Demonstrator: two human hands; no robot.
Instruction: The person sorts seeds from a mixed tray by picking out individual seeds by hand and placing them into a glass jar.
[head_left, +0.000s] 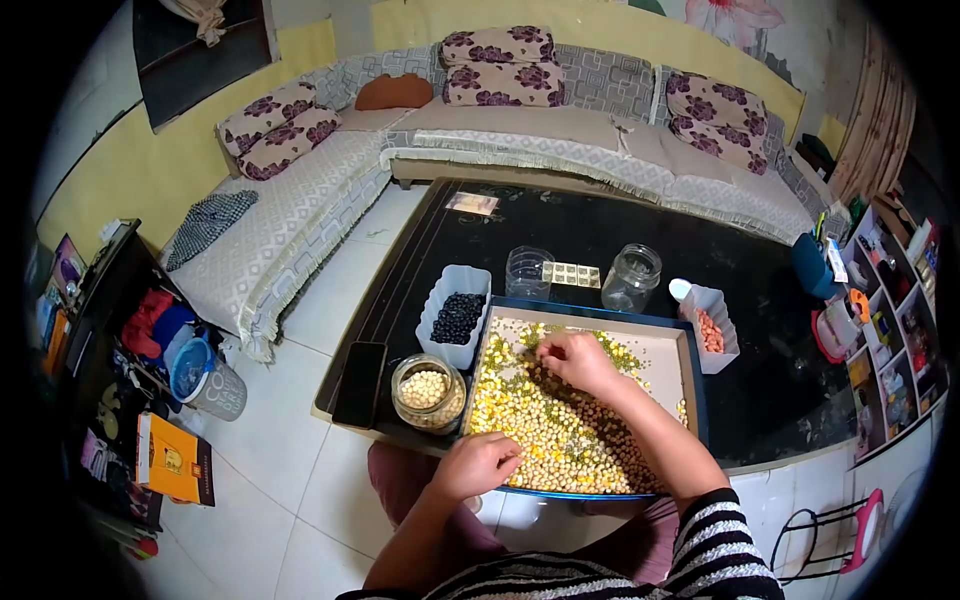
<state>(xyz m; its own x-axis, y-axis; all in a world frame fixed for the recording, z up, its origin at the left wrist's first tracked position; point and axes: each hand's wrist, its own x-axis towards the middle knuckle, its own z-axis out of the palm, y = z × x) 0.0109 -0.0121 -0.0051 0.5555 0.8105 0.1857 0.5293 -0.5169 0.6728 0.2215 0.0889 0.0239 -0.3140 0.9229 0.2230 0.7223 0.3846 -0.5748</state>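
Note:
A shallow box (pixel 690 425) with a blue rim holds a spread mix of pale round beans, yellow corn kernels and small green beans. Over its middle, my right hand (pixel 577 362) is closed, fingertips pinched close above the mix; what they hold, if anything, is too small to make out. At the box's near left corner, my left hand (pixel 480 466) has its fingers curled together, and their contents cannot be seen. Just beyond that hand stands a glass jar (pixel 428 393) part filled with pale beans. A white plastic container (pixel 455 310) of black beans is behind the jar.
Right of the box stands a container of pink peanuts (pixel 712 332). Two see-through jars (pixel 631 278) and a pale sectioned tray (pixel 572 275) are behind it. A phone (pixel 360 385) lies near the left edge of the black table (pixel 560 215). A shelf organizer (pixel 885 330) stands at right.

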